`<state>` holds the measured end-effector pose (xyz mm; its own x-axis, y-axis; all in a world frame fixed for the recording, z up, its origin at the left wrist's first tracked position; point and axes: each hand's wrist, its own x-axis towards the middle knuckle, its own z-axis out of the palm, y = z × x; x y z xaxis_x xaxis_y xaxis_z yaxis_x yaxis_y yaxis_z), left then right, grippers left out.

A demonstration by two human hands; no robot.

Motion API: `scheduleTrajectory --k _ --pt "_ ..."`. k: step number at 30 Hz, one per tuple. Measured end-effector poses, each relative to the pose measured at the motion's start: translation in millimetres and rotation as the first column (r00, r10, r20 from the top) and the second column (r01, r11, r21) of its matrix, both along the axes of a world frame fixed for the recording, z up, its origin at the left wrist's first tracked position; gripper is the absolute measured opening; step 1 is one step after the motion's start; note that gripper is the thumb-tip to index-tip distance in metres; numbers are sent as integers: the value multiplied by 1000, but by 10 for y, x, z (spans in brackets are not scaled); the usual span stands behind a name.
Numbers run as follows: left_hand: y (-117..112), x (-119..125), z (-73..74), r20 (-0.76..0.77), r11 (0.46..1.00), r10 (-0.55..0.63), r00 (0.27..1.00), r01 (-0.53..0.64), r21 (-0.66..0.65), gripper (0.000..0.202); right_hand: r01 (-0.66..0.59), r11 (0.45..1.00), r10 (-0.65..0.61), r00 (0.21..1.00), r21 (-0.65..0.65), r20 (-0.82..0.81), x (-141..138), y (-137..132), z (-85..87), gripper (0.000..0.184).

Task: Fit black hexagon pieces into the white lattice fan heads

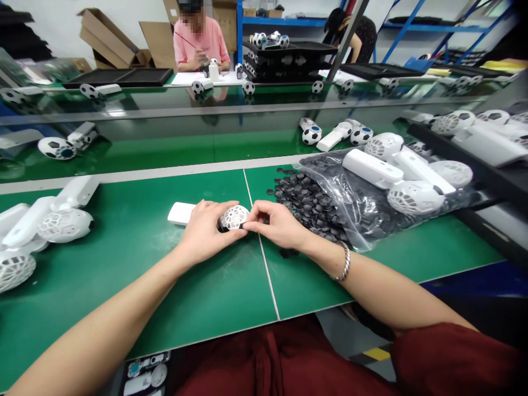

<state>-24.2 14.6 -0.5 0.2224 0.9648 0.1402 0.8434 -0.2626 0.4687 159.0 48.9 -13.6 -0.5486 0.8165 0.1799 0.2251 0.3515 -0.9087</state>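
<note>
A white plastic piece with a football-patterned round head and a flat handle lies on the green table in front of me. My left hand is closed around it where head and handle meet. The fingers of my right hand pinch at the right edge of the head; a small dark bit shows by the fingertips, too small to make out fully. Right of that hand is a heap of small black pieces, spilling from a clear plastic bag.
Several similar white pieces lie at the left, and more rest on the bag. A green conveyor beyond the table carries football-headed pieces. Two people are behind it, near stacked black trays. A dark tray stands at the right.
</note>
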Motion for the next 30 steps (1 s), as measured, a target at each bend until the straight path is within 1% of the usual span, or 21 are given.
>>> scheduleTrajectory --k 2,5,7,9,10,11,12,13,14,15,16,17,19,20,22,24,27,29,30 --pt "9 6 4 36 1000 11 999 -10 -12 57 9 999 -9 1000 -33 -2 -14 -3 -10 13" --pt "11 14 -3 53 1000 7 999 -7 -2 56 24 999 -25 1000 -40 -10 -31 1 -30 14" --pt "-2 16 -18 35 1000 -5 999 4 28 56 -4 998 4 1000 -70 -5 -28 47 -40 16" --pt "-19 14 -39 12 998 -26 1000 25 57 55 -32 995 34 999 -94 17 0 148 -41 20" --pt "-26 13 -50 2 997 -40 999 39 65 55 -8 998 11 999 -63 50 28 217 -39 20" --pt "-30 12 -59 -7 996 -56 998 57 66 55 51 999 -52 993 13 101 64 294 -37 19" --pt "-31 12 -65 -14 995 -72 997 73 62 56 138 982 -158 973 127 165 107 374 -37 18" --pt "-28 11 -68 -17 995 -81 997 82 56 58 224 940 -286 929 258 234 154 451 -41 18" --pt "-22 8 -66 -19 995 -86 996 87 47 60 284 884 -404 864 371 302 201 522 -51 18" --pt "-15 2 -59 -19 995 -88 996 88 36 61 306 841 -484 793 446 370 246 583 -66 18" --pt "-8 -8 -47 -18 996 -90 996 90 22 63 301 820 -526 732 486 434 285 633 -85 17" --pt "-4 -20 -32 -17 995 -96 995 96 5 63 282 821 -533 690 497 489 316 670 -108 17" --pt "-8 -49 2 -16 990 -132 991 132 -42 61 231 844 -500 664 483 556 353 713 -152 15" --pt "-18 -60 18 -16 986 -155 988 154 -67 60 215 850 -487 669 481 561 359 720 -168 13" --pt "-49 -65 38 -16 977 -184 983 181 -112 59 188 858 -456 706 478 542 353 709 -177 8" --pt "-85 -44 41 -14 977 -172 985 168 -133 63 155 880 -390 775 450 497 330 660 -146 5" --pt "-107 -13 34 17 984 -117 993 119 -130 62 109 925 -246 901 363 358 286 508 -26 4" --pt "-89 -31 36 65 979 -131 989 140 -146 56 51 948 -134 959 313 251 261 375 76 4" --pt "-73 -53 39 95 972 -157 983 171 -163 55 -4 953 -65 974 304 217 252 309 123 5"
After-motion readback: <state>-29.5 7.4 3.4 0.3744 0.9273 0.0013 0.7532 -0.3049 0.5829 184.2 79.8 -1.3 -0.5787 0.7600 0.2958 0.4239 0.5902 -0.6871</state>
